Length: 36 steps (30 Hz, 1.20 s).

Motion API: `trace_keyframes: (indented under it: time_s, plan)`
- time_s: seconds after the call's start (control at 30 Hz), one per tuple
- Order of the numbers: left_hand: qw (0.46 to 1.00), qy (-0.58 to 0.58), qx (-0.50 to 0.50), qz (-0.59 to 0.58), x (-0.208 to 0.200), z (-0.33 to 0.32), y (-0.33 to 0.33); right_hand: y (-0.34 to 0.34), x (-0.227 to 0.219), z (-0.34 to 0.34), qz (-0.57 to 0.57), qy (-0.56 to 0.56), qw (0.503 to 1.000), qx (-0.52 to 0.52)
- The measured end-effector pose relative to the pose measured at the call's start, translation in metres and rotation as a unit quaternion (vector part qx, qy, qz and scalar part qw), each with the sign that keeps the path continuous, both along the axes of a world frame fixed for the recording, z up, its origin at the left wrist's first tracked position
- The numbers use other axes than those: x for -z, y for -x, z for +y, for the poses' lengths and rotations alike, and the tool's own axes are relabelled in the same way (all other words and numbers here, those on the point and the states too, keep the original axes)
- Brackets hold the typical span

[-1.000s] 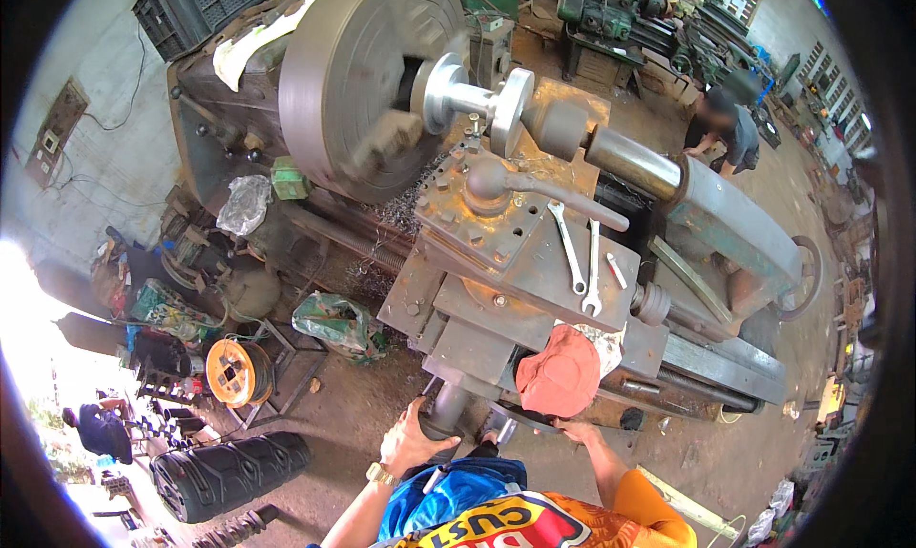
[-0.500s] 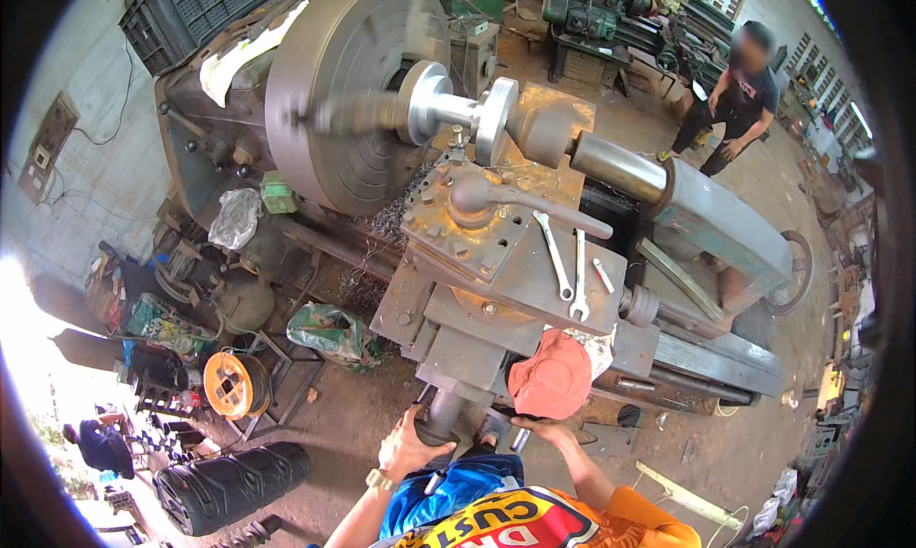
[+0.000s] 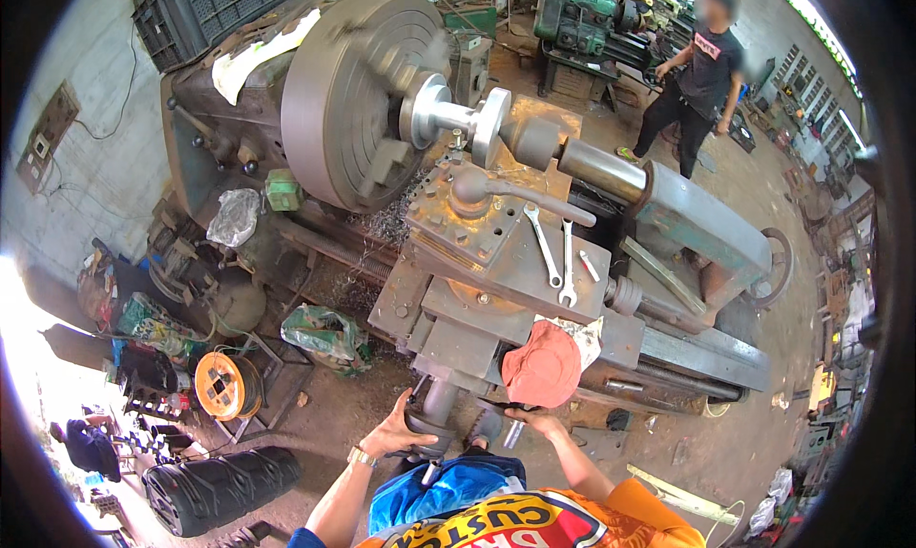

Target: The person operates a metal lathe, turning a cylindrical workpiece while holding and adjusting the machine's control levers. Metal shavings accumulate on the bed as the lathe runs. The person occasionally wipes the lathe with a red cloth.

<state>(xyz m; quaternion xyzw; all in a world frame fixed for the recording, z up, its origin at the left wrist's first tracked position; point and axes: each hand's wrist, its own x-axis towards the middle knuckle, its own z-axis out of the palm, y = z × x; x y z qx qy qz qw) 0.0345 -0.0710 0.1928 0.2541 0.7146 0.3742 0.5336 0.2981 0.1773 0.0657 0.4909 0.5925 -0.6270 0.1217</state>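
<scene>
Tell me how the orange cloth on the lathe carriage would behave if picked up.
The orange cloth looks soft and rumpled, so it would probably flop and drape rather than hold shape. It seems light for its size. Lying bunched over the carriage edge, it could slide off if nudged.

Your left hand (image 3: 393, 436) reaches up from the lower edge and lies palm-down against the near side of the lathe's round handwheel (image 3: 429, 424), fingers spread and curled around its rim, with a watch band at the wrist and the bare forearm angling down to the left of it. Your right hand (image 3: 536, 421) sits just to the right of that handwheel, fingers extended and pressed flat, the wrist bent and the forearm running down and to the right into an orange sleeve.
</scene>
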Motion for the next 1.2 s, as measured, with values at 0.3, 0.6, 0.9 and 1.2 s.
trace_keyframes:
  time_s: [0.3, 0.6, 0.9, 1.2]
  plan:
    - [0.958, 0.132, 0.006, 0.253, -0.029, 0.015, -0.038, -0.001, -0.011, -0.004, 0.034, -0.08, 0.996, 0.0]
    - [0.955, 0.134, -0.002, 0.266, -0.029, 0.019, -0.039, -0.009, -0.01, -0.009, -0.006, -0.116, 0.989, -0.088]
    - [0.955, 0.145, 0.0, 0.26, -0.026, 0.02, -0.037, -0.063, 0.034, 0.009, 0.12, -0.02, 0.993, -0.002]
    - [0.962, 0.14, 0.002, 0.234, -0.027, 0.021, -0.035, -0.07, 0.041, 0.014, 0.156, -0.004, 0.988, -0.006]
